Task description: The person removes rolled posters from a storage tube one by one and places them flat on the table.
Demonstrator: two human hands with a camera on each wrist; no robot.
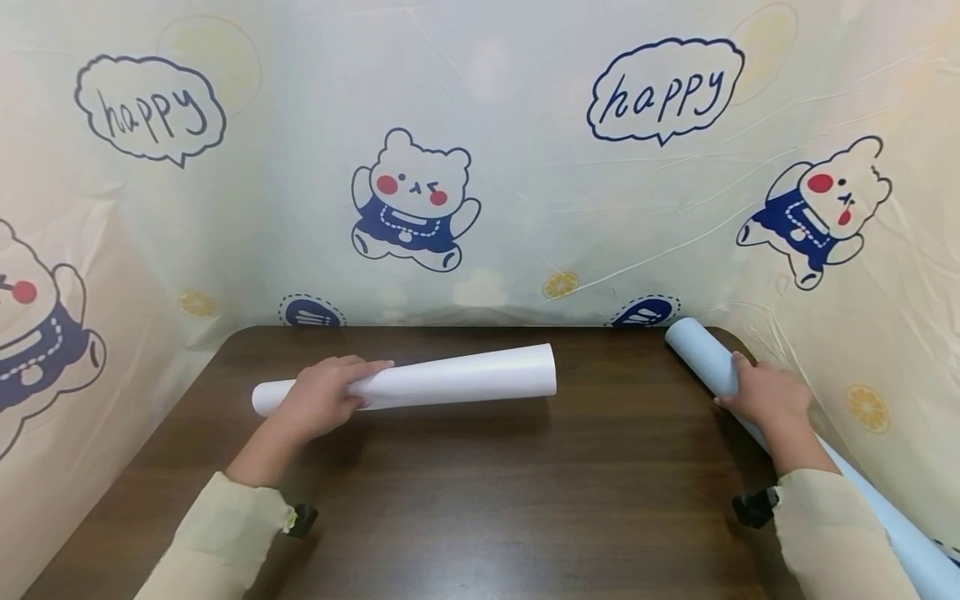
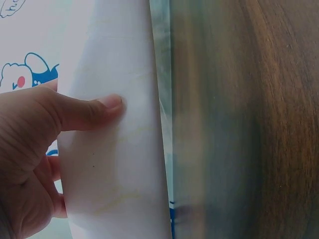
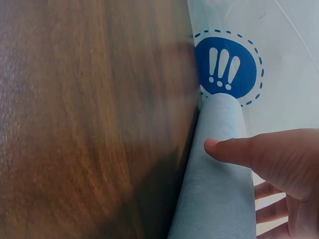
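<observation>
Nearest, two cream sleeves [image 1: 213, 533] are seen, with a small black device [image 1: 303, 520] worn at each cuff. Between them, a broad stretch of brown table [image 1: 510, 500] is shown. By the left hand [image 1: 322, 396], a white roll [image 1: 465, 377] is gripped left of the table's middle, thumb on one side and fingers on the other; it is angled crosswise, and whether the table is touched by it cannot be told. By the right hand [image 1: 768, 396], a pale blue roll [image 1: 705, 358] is gripped, thumb laid over it; it is lined up along the table's right edge, well apart from the white one, with brown wood showing between. Beyond the far edge, a pale curtain [image 1: 525, 208] is hung. "happy" can be read in two speech bubbles [image 1: 666, 92]; bears [image 1: 416, 200] are printed below, and three exclamation marks are shown on a blue disc [image 3: 244, 77].
</observation>
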